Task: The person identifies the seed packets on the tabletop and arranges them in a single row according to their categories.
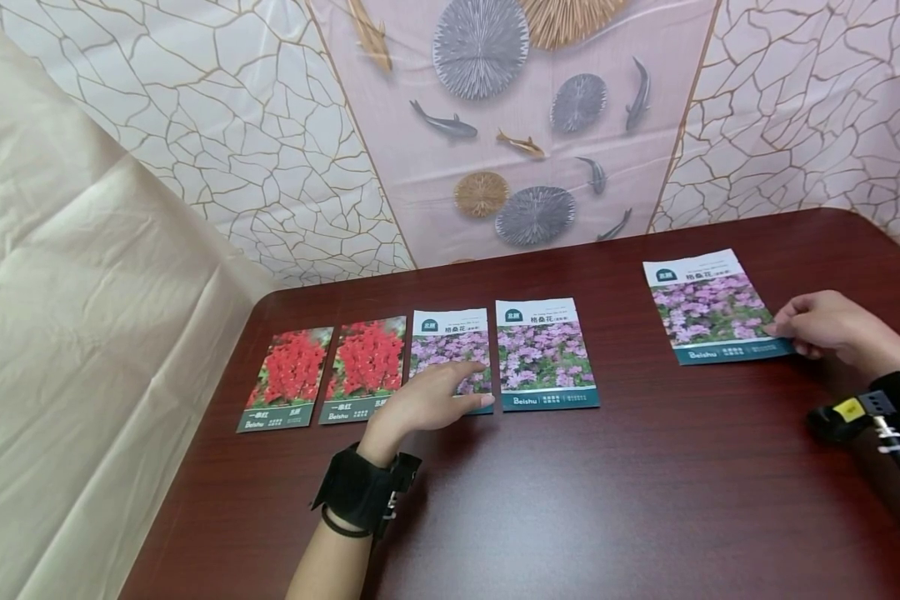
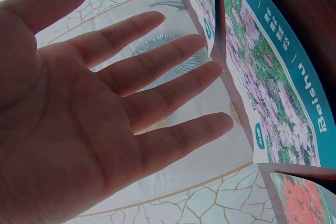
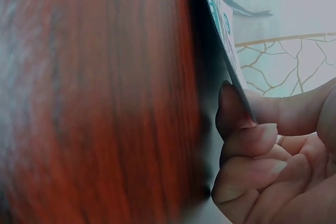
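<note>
My right hand pinches the lower right corner of a seed packet printed with pink-purple flowers, at the right of the table. In the right wrist view, the packet's edge sits between thumb and curled fingers, tilted off the wood. My left hand hovers over a similar purple-flower packet, covering part of it. Its fingers are straight and spread in the left wrist view, holding nothing. Another purple-flower packet lies just right of that hand.
Two red-flower packets lie at the left end of the row. All rest on a dark red-brown table. Patterned cloth hangs behind the table, and a cream cloth lines its left side.
</note>
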Demonstrator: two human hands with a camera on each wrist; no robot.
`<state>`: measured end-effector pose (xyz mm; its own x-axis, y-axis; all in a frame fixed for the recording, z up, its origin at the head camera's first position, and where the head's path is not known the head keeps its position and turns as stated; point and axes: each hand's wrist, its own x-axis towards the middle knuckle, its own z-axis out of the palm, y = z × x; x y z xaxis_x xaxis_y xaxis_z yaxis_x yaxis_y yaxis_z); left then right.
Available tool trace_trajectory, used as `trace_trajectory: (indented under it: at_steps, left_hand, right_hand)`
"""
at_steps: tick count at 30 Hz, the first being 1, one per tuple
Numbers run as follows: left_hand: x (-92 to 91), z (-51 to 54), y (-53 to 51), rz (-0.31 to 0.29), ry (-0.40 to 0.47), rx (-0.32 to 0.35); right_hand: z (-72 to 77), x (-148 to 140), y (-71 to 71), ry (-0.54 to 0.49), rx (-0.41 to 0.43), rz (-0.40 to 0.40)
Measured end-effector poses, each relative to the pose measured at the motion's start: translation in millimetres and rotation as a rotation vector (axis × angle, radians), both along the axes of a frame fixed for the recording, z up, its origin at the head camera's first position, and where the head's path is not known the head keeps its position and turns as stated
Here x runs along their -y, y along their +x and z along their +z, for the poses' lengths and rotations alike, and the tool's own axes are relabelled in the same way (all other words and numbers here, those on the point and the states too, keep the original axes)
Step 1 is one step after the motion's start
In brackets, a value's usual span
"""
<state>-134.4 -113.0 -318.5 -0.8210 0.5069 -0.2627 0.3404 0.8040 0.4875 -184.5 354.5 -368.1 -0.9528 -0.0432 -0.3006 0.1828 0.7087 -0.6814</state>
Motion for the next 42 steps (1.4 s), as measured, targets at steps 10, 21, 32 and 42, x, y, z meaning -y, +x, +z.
trace_trajectory:
  at_steps: [10,21,32,42]
  left_hand:
    - [0.7,0.9,-0.1,0.005,-0.007,0.003]
    - [7.3,2.5,0.3,0.021,0.016,-0.034]
    - [18.1,7.7,-1.3,0.093,0.033,-0.061]
    - [24.7,6.4,-6.0,0.123,0.025,-0.064]
  right_hand:
    - [8.8,3,3.2,-0.113,-0.011,-0.034]
    - [18.0,16,7.4,-0.326,0.018,-0.04]
    - [20.0,48,18.6,-0.274,0.011,0.003]
    - [14.0,68,23.8,-0.314,0.06,0.03]
